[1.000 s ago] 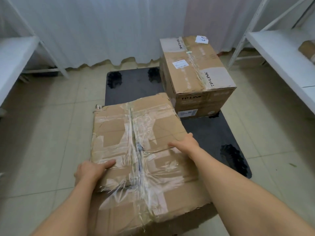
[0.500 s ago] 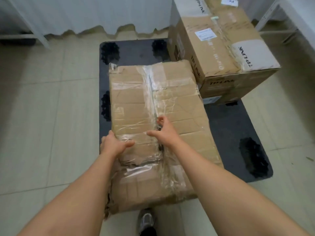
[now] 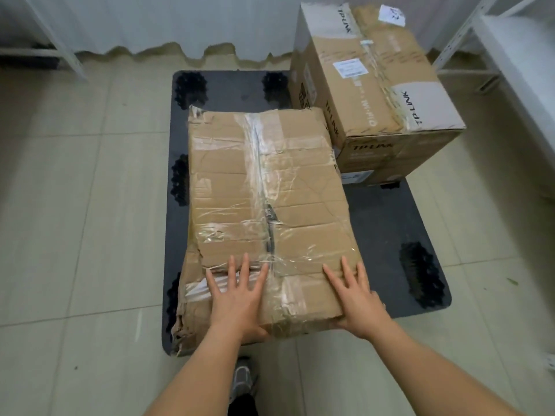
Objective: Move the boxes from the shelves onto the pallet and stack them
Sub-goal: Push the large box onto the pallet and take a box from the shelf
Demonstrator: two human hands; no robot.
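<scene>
A worn, heavily taped cardboard box lies flat on the left half of the dark pallet. My left hand presses on its near top face with fingers straight and spread. My right hand lies flat on the box's near right corner, fingers straight too. A taller TP-LINK carton stands on the pallet's far right corner, touching the taped box's far right edge.
White shelf racks stand at the right and the far left. A white curtain hangs behind the pallet. Pale floor tiles surround it. My shoe shows below the box's near edge.
The taped box has come down from my arms onto the pallet beside the TP-LINK carton. Both hands went from gripping it to lying flat on its near end.
</scene>
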